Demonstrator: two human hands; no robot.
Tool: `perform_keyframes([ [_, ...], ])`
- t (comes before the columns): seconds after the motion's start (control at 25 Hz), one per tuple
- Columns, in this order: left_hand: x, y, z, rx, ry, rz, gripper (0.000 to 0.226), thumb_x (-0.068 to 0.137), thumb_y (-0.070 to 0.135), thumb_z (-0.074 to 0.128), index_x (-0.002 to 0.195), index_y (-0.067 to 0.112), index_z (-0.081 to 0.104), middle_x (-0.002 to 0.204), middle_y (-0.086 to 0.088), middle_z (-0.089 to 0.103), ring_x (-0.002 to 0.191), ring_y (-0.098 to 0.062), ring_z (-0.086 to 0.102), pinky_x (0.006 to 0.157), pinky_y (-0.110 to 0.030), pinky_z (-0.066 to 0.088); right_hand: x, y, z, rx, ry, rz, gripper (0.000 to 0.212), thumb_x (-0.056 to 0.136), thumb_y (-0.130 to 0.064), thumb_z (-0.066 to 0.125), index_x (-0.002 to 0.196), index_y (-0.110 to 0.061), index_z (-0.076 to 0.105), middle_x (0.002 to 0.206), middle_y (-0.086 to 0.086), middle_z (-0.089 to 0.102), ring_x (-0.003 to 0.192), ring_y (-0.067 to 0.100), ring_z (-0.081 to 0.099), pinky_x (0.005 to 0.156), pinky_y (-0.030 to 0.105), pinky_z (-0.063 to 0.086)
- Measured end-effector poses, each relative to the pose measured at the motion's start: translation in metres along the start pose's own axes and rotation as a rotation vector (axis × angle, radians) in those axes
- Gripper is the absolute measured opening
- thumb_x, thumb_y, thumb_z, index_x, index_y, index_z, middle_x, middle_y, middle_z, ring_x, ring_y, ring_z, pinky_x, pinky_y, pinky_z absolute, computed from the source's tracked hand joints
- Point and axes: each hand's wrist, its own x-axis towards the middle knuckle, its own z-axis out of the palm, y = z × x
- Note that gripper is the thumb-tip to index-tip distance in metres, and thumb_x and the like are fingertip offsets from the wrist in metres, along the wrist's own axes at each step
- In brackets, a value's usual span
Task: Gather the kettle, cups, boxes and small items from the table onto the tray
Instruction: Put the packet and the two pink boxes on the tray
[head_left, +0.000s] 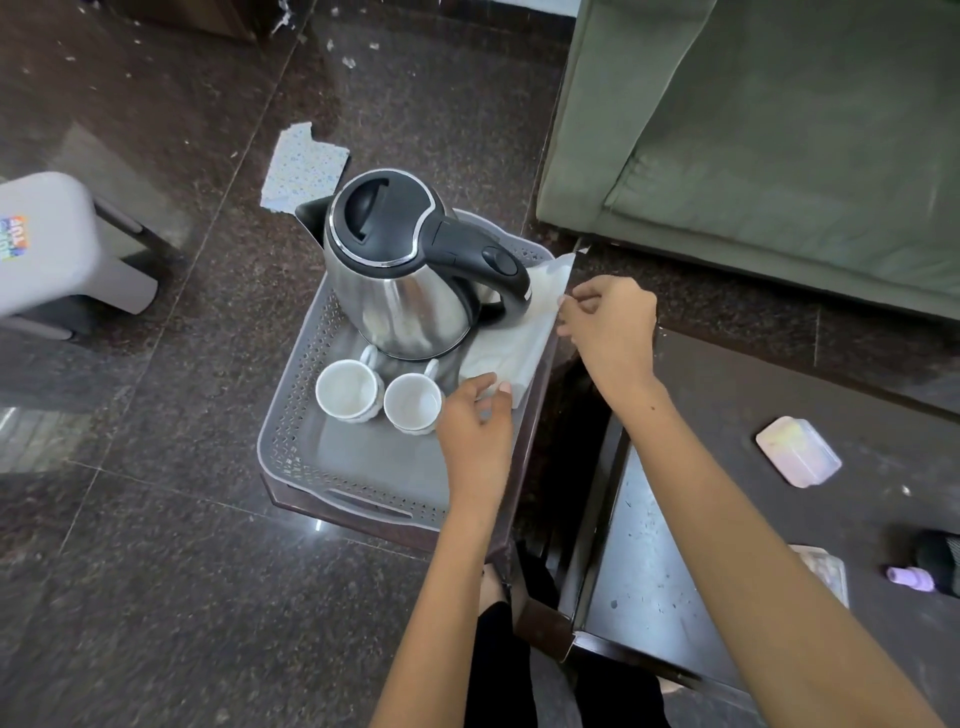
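**Both hands on the white sheet at the tray's right side**

Closest to the camera, two bare arms reach forward. On the dark tabletop (857, 395) at the right lie a small pale box (797, 451) out in the middle, another flat packet (828, 571) at the near edge, partly hidden by the right arm, and a little purple bottle (909, 579) at the near right corner.

The grey tray (296, 441) sits on a small dark stand left of the tabletop. The left hand (475, 423) is over the tray's right side. Its grip is a pinch: thumb and fingers hold the near corner of a white sheet (511, 345). The right hand (610, 325) is farther along the tray's right edge, and its fingertips pinch the far right edge of the same sheet. The sheet lies along the right side of the tray and sticks up a little over the rim.

Two white cups (348, 391) stand side by side in the middle of the tray, just left of the left hand, openings up. Behind them the steel kettle (400, 280) with a black lid and handle stands upright at the tray's far end.

Farther off are the dark floor, a torn piece of paper (301, 171), a grey stool (52, 244) at the left, and a green sofa (779, 130) at the far right.
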Motion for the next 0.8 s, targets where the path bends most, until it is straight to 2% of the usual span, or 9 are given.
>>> perform_keyframes([
  [0.08,-0.015,0.003,0.007,0.028,0.039,0.078,0.022,0.092,0.019,0.056,0.112,0.011,0.063,0.111,-0.001,0.063,0.09,0.001,0.057,0.068,0.003,0.038,-0.011,0.007,-0.016,0.059,-0.012,-0.025,0.012,0.085,-0.018,0.062,0.09,-0.01,0.07,0.07,0.004,0.073,0.065,0.015,0.071,0.074,0.039,0.059],
  [0.2,-0.04,0.005,0.024,0.031,0.011,0.171,0.017,0.091,0.017,0.056,0.106,0.015,0.065,0.103,0.002,0.062,0.088,0.003,0.057,0.073,-0.004,0.042,-0.032,0.027,-0.047,0.124,0.011,-0.001,0.01,0.086,-0.018,0.06,0.081,-0.016,0.069,0.07,-0.001,0.072,0.063,0.008,0.071,0.074,0.034,0.059],
  [0.32,-0.065,-0.006,0.05,0.057,-0.108,0.205,0.015,0.091,0.016,0.056,0.103,0.017,0.065,0.1,0.003,0.063,0.088,-0.002,0.06,0.075,-0.011,0.047,-0.062,0.069,-0.086,0.155,0.047,0.061,0.012,0.088,-0.014,0.06,0.08,-0.02,0.067,0.071,-0.001,0.072,0.064,0.007,0.07,0.069,0.023,0.056],
  [0.44,-0.089,-0.034,0.084,0.128,-0.274,0.152,0.014,0.09,0.014,0.058,0.101,0.019,0.066,0.101,0.0,0.066,0.086,-0.004,0.061,0.071,-0.008,0.046,-0.094,0.144,-0.12,0.0,0.103,0.192,0.017,0.086,-0.012,0.061,0.073,-0.022,0.066,0.065,-0.004,0.069,0.064,0.007,0.069,0.066,0.016,0.049],
  [0.52,-0.103,-0.055,0.107,0.205,-0.374,0.12,0.014,0.09,0.014,0.058,0.1,0.018,0.067,0.101,-0.002,0.067,0.085,-0.003,0.061,0.07,-0.007,0.045,-0.112,0.2,-0.133,-0.161,0.113,0.289,0.015,0.083,-0.014,0.06,0.071,-0.017,0.068,0.067,0.002,0.072,0.067,0.018,0.07,0.07,0.026,0.055],
  [0.6,-0.114,-0.07,0.129,0.279,-0.441,0.106,0.013,0.089,0.014,0.059,0.099,0.017,0.067,0.1,-0.002,0.068,0.082,0.001,0.061,0.069,-0.006,0.044,-0.127,0.247,-0.143,-0.279,0.089,0.351,0.014,0.081,-0.018,0.057,0.075,-0.016,0.07,0.068,0.011,0.072,0.068,0.032,0.069,0.066,0.04,0.056],
  [0.68,-0.121,-0.079,0.147,0.343,-0.473,0.116,0.013,0.088,0.013,0.059,0.097,0.018,0.068,0.098,-0.002,0.069,0.077,0.004,0.061,0.067,-0.004,0.042,-0.132,0.273,-0.15,-0.299,0.085,0.412,0.013,0.082,-0.016,0.058,0.083,-0.018,0.071,0.074,0.014,0.073,0.073,0.034,0.069,0.069,0.042,0.056],
  [0.8,-0.131,-0.083,0.17,0.384,-0.489,0.113,0.012,0.088,0.012,0.059,0.096,0.016,0.068,0.096,-0.001,0.069,0.076,0.001,0.06,0.063,-0.001,0.039,-0.116,0.292,-0.158,-0.345,0.111,0.379,0.023,0.084,-0.011,0.06,0.106,-0.011,0.067,0.109,0.012,0.068,0.092,0.034,0.065,0.078,0.037,0.051],
])
